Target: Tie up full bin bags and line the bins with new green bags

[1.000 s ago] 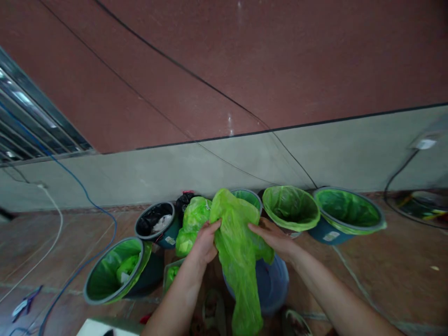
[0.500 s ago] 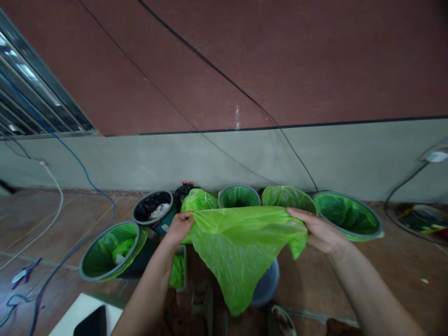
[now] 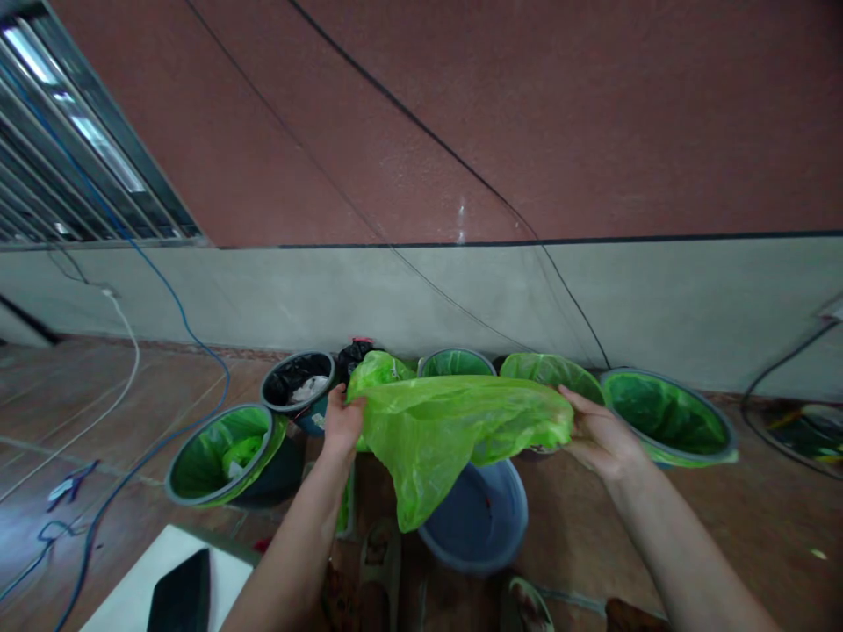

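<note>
A thin, bright green plastic bag (image 3: 454, 417) is stretched sideways between my two hands, its lower left part hanging in a loose point. My left hand (image 3: 343, 421) is closed on its left top corner. At the other end, my right hand (image 3: 596, 428) pinches the right edge, with the thumb on top. Below the bag stands a bluish plastic basin (image 3: 484, 518), partly covered by the hanging film. Small dark specks show inside the basin. Behind the bag, a lined bin (image 3: 457, 362) and a green-lined basket (image 3: 553, 373) are partly hidden.
Along the wall stand a black-lined bin (image 3: 298, 379) and a green-lined bin (image 3: 668, 414). Another green-lined bin (image 3: 220, 455) tilts at left. A phone (image 3: 179, 592) lies on a white surface (image 3: 132, 588). A blue cable (image 3: 181, 307) crosses the floor. Sandals (image 3: 380, 562) show at the bottom.
The bag's hanging part has swung up and left, uncovering more of the basin. Its right end is bunched more closely at my right hand. The view has shifted slightly left.
</note>
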A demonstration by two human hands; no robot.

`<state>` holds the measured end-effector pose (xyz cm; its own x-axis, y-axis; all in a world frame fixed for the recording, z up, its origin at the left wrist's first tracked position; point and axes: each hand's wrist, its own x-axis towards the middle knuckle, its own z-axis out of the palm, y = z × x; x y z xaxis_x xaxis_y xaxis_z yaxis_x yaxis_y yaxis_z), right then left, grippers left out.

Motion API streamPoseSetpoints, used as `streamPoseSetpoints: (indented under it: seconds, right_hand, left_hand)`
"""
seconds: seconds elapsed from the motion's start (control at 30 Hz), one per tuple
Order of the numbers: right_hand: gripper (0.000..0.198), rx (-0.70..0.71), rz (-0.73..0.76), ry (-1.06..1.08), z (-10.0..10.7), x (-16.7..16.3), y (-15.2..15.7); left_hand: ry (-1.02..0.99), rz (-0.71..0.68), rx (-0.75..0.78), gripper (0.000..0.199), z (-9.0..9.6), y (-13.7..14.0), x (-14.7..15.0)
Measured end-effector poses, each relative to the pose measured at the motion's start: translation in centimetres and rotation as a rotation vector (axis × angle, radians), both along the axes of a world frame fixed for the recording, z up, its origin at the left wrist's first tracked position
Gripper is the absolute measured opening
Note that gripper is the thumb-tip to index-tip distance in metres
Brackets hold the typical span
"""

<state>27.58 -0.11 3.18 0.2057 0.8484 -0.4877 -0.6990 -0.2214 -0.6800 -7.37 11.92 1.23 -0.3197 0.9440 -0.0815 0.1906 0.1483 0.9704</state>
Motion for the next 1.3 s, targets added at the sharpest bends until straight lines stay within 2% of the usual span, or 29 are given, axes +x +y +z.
streamPoseSetpoints:
  seconds: [0.1,0.17,0.23,0.3,0.33,0.43,0.57,0.63,0.73,0.8,0.87,1.0,1.07,1.13,1.2,1.3]
  right_hand:
    - [0.014,0.058,-0.116,0.089,0.4,-1.7,0.5]
    - [0.020,0.078,-0.173,0.120,0.7,-2.7,0.8]
    - [0.025,0.109,-0.191,0.133,1.0,-3.7,1.0]
    - [0.032,0.169,-0.154,0.133,1.2,-4.7,1.1]
    - [0.036,0.204,-0.118,0.126,1.3,-5.2,1.0]
    - [0.044,0.282,-0.010,0.080,1.9,-6.6,0.7]
    - [0.055,0.334,0.109,0.015,2.9,-8.4,-0.1]
    - [0.060,0.342,0.171,-0.004,3.3,-9.0,-0.5]
    - [0.063,0.349,0.239,-0.056,3.7,-9.1,-0.9]
    - [0.062,0.352,0.244,-0.134,3.7,-8.2,-0.8]
    - [0.057,0.341,0.161,-0.241,3.3,-6.4,-0.5]
    - [0.038,0.281,-0.272,-0.436,1.9,-2.2,0.7]
    - [0.034,0.249,-0.475,-0.461,1.3,-1.3,1.2]
    - [0.032,0.219,-0.589,-0.454,0.9,-1.7,1.4]
    - [0.029,0.167,-0.585,-0.457,0.6,-3.2,1.3]
    - [0.027,0.093,-0.413,-0.533,0.5,-6.2,0.6]
  left_hand:
    - [0.162,-0.088,0.225,0.063,0.2,-2.7,2.1]
    - [0.223,-0.326,0.395,0.065,0.5,-5.1,3.6]
    - [0.294,-0.599,0.444,0.073,0.6,-7.4,5.4]
    - [0.413,-0.740,0.420,0.090,0.3,-9.0,7.1]
    - [0.479,-0.758,0.401,0.096,0.0,-9.5,7.9]
    - [0.603,-0.720,0.384,0.100,-0.6,-9.8,9.4]
    - [0.605,-0.706,0.443,0.092,-0.5,-8.9,9.8]
    - [0.611,-0.743,0.424,0.076,-0.4,-8.7,9.9]
    - [0.667,-0.796,0.360,0.028,-0.5,-8.6,10.1]
    - [0.661,-0.760,0.355,0.018,-0.6,-8.4,10.0]
    - [0.589,-0.689,0.348,0.018,-0.4,-8.1,9.5]
    - [0.382,-0.643,0.258,0.023,0.6,-7.0,7.9]
    - [0.274,-0.633,0.231,0.020,0.8,-6.6,7.5]
    - [0.152,-0.606,0.197,0.018,0.7,-6.3,7.4]
    - [0.036,-0.559,0.148,0.017,0.3,-6.2,7.6]
    - [-0.103,-0.475,0.075,0.017,-0.1,-6.1,8.0]
